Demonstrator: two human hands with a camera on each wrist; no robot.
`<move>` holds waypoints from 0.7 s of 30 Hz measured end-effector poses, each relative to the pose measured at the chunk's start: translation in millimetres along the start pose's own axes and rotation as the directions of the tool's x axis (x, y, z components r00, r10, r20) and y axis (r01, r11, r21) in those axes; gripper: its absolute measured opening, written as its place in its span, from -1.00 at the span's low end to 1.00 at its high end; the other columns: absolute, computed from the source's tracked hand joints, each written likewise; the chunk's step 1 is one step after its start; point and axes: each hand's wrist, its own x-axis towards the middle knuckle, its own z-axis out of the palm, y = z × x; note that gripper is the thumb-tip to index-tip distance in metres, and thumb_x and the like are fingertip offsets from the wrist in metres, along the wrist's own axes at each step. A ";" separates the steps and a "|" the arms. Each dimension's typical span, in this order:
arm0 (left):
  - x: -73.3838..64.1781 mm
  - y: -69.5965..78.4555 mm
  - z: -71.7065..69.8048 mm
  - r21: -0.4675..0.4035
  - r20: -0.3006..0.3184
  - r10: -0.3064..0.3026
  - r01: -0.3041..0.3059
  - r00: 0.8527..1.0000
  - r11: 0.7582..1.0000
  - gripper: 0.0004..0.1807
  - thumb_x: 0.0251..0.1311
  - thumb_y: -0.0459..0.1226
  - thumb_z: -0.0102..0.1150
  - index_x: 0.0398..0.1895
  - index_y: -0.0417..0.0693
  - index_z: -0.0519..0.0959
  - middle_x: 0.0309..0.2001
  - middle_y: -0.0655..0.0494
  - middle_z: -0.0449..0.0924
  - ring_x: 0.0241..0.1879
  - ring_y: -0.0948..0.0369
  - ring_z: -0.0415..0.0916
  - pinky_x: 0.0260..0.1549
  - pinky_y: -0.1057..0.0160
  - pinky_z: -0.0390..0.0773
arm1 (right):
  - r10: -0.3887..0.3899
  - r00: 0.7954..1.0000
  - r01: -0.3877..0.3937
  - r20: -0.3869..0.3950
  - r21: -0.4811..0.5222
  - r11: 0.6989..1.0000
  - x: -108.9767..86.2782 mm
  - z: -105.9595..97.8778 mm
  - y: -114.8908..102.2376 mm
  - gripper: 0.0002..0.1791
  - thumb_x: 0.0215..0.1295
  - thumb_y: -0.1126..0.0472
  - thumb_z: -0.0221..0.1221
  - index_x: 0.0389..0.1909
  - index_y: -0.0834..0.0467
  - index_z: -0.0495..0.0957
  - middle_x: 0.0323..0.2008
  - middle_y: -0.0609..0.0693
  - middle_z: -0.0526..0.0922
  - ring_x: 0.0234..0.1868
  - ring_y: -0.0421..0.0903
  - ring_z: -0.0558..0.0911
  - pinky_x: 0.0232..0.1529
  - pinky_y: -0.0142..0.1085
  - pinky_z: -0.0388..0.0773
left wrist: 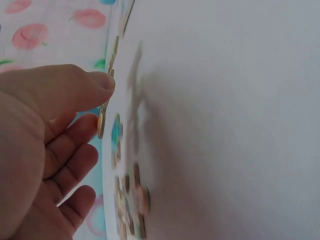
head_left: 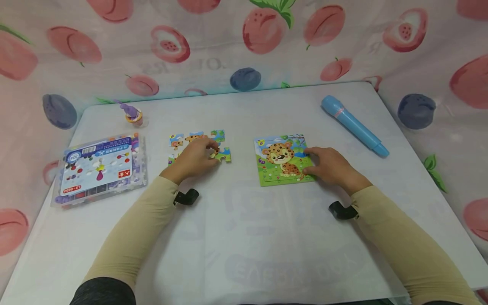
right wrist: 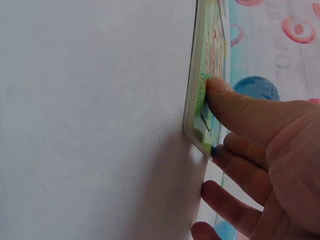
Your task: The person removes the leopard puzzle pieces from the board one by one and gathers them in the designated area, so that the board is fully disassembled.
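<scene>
Puzzle pieces (head_left: 176, 142) with bits of blue sky, green grass and spotted animal lie left of centre. Over them, my left hand (head_left: 196, 156) pinches a puzzle piece (head_left: 225, 155) between thumb and index finger; a shadow beside the piece (left wrist: 103, 117) in the left wrist view shows it raised off the table. A square leopard puzzle board (head_left: 284, 161) lies flat right of centre. On its right edge, my right hand (head_left: 331, 167) holds the board, the thumb on its face and the index finger at its corner, as the right wrist view shows. Part of the loose pieces is hidden by my left hand.
A clear plastic box (head_left: 99, 169) with a printed label and colourful parts sits at the left. Behind it stands a small purple-topped toy (head_left: 133, 114). A blue microphone-shaped tube (head_left: 354, 126) lies at the back right of the white table (head_left: 259, 245). Fruit-print cloth (head_left: 213, 34) hangs behind.
</scene>
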 end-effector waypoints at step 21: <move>6.1 -12.9 2.0 0.001 -0.002 -0.015 0.015 1.000 1.000 -0.61 0.24 -0.29 0.34 0.08 -0.24 0.53 0.07 -0.08 0.56 0.25 -0.04 0.36 0.25 0.00 0.36 | -0.012 1.000 0.012 -0.002 0.016 1.000 -1.4 0.3 2.1 -0.28 0.31 0.12 0.31 0.41 0.32 0.32 0.36 0.38 0.33 0.38 0.38 0.23 0.38 0.22 0.13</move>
